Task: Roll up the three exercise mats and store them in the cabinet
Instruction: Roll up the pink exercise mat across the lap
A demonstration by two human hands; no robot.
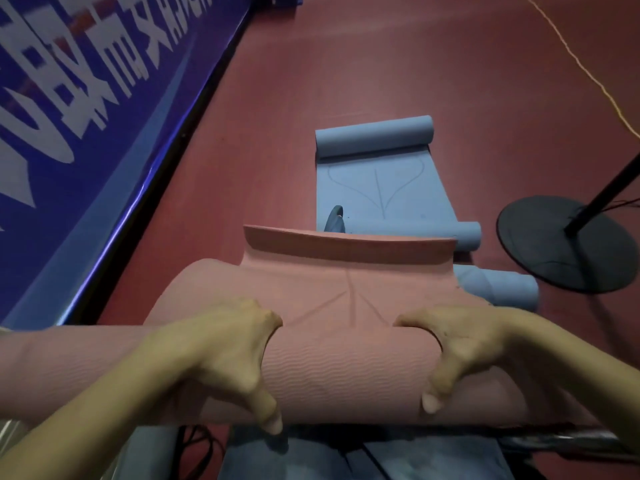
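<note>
A pink exercise mat (346, 368) lies right in front of me, mostly wound into a thick roll, with a short flat tail reaching away and its far edge curled up. My left hand (221, 355) and my right hand (460, 351) both clamp over the roll, thumbs toward me. Beyond the tail a blue mat (381, 188) lies flat on the floor with both ends curled. A rolled blue mat (502, 285) lies at the pink mat's right edge. No cabinet is in view.
The floor (415, 64) is dark red. A blue banner wall (69, 116) runs along the left. A black round stand base (561, 244) with a slanted pole sits at the right. A yellow cord (588, 74) crosses the far floor. A small dark object (334, 220) rests on the blue mat.
</note>
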